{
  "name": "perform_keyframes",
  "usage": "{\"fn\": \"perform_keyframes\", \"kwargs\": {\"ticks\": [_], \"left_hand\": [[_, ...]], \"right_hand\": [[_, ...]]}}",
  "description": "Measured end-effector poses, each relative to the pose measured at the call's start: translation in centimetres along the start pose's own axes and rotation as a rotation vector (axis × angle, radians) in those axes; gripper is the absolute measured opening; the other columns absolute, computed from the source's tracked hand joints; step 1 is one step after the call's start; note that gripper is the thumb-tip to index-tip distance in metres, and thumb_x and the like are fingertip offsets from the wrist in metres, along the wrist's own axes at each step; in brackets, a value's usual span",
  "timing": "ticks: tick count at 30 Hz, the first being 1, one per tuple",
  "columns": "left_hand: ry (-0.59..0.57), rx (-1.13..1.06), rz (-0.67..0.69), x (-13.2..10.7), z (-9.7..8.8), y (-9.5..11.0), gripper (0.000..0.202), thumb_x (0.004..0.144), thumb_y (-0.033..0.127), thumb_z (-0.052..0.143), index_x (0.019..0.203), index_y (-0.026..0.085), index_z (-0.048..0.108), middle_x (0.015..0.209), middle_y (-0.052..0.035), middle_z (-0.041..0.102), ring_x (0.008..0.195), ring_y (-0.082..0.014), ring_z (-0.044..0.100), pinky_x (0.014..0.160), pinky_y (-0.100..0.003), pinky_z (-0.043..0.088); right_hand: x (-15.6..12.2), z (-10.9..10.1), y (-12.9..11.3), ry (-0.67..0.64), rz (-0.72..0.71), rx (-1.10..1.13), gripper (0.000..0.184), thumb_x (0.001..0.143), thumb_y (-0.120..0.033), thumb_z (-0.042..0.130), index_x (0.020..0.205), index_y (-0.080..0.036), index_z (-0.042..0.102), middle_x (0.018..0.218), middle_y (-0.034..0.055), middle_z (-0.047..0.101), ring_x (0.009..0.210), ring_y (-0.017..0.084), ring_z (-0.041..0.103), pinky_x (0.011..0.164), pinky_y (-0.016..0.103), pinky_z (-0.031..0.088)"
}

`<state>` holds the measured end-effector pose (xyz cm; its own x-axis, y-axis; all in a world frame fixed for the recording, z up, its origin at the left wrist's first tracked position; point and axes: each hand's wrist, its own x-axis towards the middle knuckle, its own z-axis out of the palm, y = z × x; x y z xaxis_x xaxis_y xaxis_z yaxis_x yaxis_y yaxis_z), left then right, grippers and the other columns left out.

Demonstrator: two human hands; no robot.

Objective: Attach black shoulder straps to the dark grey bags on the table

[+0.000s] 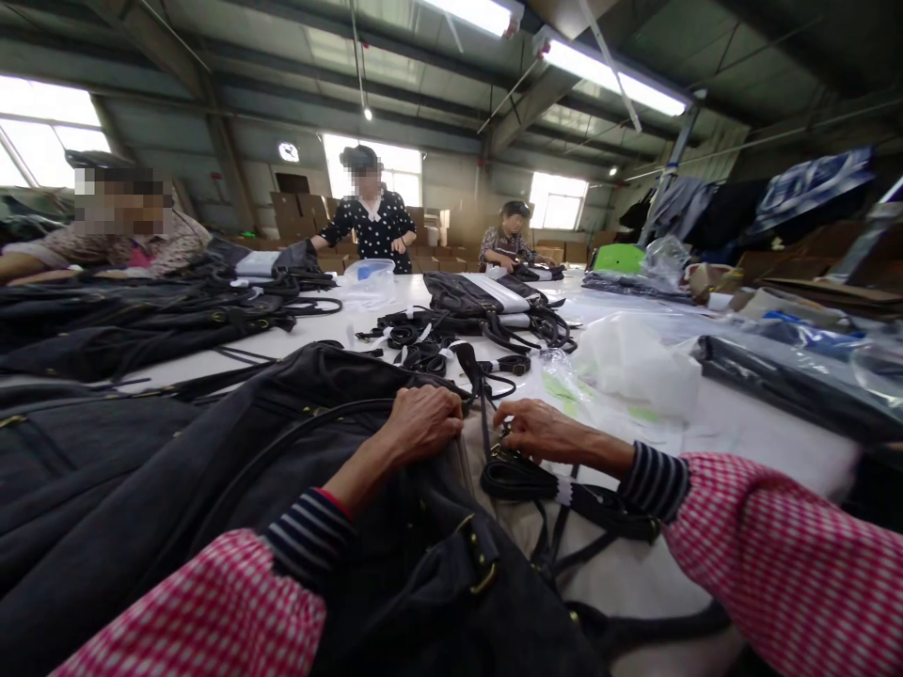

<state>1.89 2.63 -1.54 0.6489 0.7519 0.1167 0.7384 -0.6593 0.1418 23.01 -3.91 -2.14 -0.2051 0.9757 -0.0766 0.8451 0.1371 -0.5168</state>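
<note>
A large black bag (pixel 296 451) with gold-coloured fittings lies across the near table. My left hand (pixel 423 423) is closed on its upper edge, fingers curled over the rim. The pale lining (pixel 469 461) shows where the bag gapes between my hands. Across the gap, my right hand (pixel 536 431) is closed at the metal buckle end of a coiled black strap (pixel 518 478), which a white wrap (pixel 564 489) holds together. My right fingertips are partly hidden. A thin dark strap (pixel 483 395) runs up between both hands.
More coiled straps (pixel 423 353) lie beyond my hands. A black bag (pixel 486 296) with a white wrap sits behind them; other bags (pixel 127 320) pile up left. Clear plastic bags (pixel 635 367) lie right. Three people work around the table (pixel 317 329).
</note>
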Motion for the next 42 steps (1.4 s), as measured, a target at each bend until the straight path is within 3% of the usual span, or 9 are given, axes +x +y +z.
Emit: {"fn": "perform_keyframes", "kwargs": {"ticks": [3, 5, 9, 14, 18, 24, 42], "left_hand": [[-0.019, -0.008, -0.020, 0.0, -0.3, 0.0, 0.020, 0.079, 0.028, 0.057, 0.084, 0.027, 0.076, 0.083, -0.0036, 0.077, 0.084, -0.0256, 0.071, 0.068, -0.031, 0.042], [-0.031, -0.014, -0.036, 0.0, -0.5, 0.0, 0.021, 0.080, 0.027, 0.056, 0.084, 0.026, 0.076, 0.082, -0.0036, 0.077, 0.082, -0.0254, 0.071, 0.068, -0.031, 0.042], [-0.035, -0.037, -0.071, -0.1, -0.7, 0.1, 0.021, 0.080, 0.026, 0.054, 0.083, 0.025, 0.075, 0.085, -0.0039, 0.077, 0.085, -0.0258, 0.072, 0.069, -0.031, 0.043], [-0.038, -0.079, -0.120, 0.0, -0.4, 0.1, 0.021, 0.079, 0.027, 0.055, 0.079, 0.025, 0.076, 0.087, -0.0039, 0.078, 0.088, -0.0254, 0.072, 0.072, -0.031, 0.046], [-0.043, -0.107, -0.142, 0.1, -0.4, 0.1, 0.022, 0.078, 0.028, 0.056, 0.080, 0.025, 0.077, 0.088, -0.0048, 0.077, 0.089, -0.0244, 0.071, 0.073, -0.030, 0.047], [-0.041, -0.121, -0.143, 0.1, -0.4, 0.1, 0.023, 0.076, 0.030, 0.057, 0.081, 0.024, 0.078, 0.087, -0.0068, 0.077, 0.087, -0.0257, 0.071, 0.072, -0.031, 0.048], [-0.029, -0.155, -0.115, -0.1, -0.3, 0.0, 0.019, 0.078, 0.030, 0.057, 0.082, 0.027, 0.076, 0.084, -0.0030, 0.075, 0.084, -0.0243, 0.069, 0.069, -0.030, 0.043]], "right_hand": [[0.5, 0.1, -0.2, -0.029, -0.061, -0.073, 0.012, 0.073, -0.007, 0.059, 0.079, -0.018, 0.061, 0.065, -0.0025, 0.059, 0.058, 0.012, 0.052, 0.053, 0.023, 0.029], [0.3, 0.2, -0.4, 0.020, -0.088, -0.152, 0.011, 0.071, -0.008, 0.058, 0.073, -0.019, 0.056, 0.066, -0.0019, 0.057, 0.060, 0.012, 0.050, 0.054, 0.024, 0.027], [-1.0, 0.7, -0.6, 0.159, -0.092, -0.206, 0.009, 0.075, -0.010, 0.056, 0.074, -0.019, 0.055, 0.062, -0.0028, 0.053, 0.058, 0.012, 0.047, 0.056, 0.025, 0.028], [-2.0, 1.1, -0.6, 0.265, -0.196, -0.048, 0.008, 0.078, -0.014, 0.057, 0.074, -0.020, 0.056, 0.054, -0.0065, 0.051, 0.050, 0.010, 0.044, 0.054, 0.023, 0.031], [-1.2, 1.6, -1.9, 0.227, -0.253, -0.069, 0.007, 0.079, -0.014, 0.057, 0.078, -0.021, 0.056, 0.056, -0.0063, 0.052, 0.051, 0.010, 0.046, 0.055, 0.023, 0.031], [0.4, 2.1, -3.8, 0.189, -0.150, -0.256, 0.008, 0.079, -0.011, 0.056, 0.079, -0.019, 0.056, 0.063, -0.0009, 0.057, 0.061, 0.014, 0.055, 0.060, 0.025, 0.032], [1.1, 2.3, -4.3, 0.167, -0.083, -0.399, 0.006, 0.081, -0.013, 0.056, 0.080, -0.019, 0.056, 0.068, 0.0028, 0.062, 0.064, 0.016, 0.056, 0.060, 0.027, 0.029]]}}
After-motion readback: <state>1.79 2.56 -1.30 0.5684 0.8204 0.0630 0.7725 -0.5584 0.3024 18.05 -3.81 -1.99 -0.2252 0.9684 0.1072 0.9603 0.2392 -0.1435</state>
